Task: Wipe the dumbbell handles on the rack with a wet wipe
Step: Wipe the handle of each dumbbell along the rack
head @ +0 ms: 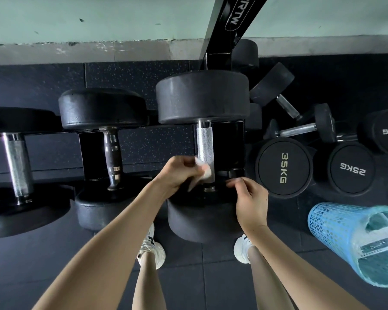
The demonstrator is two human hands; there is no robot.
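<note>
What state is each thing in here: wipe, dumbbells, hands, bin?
White wet wipe: crumpled, pressed against the handle.
Silver knurled dumbbell handle: on the black rack, wipe at its near end.
Left-hand grip: holds the wipe.
Right-hand grip: loosely curled, holds nothing.
Blue mesh bin: lined with a clear bag.
Black 35KG dumbbell: on the floor, off the rack.

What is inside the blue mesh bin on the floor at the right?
A clear plastic bag lines the blue mesh bin. Whether anything lies in it cannot be told: the crumpled bag and the picture's edge hide the bottom.
</note>
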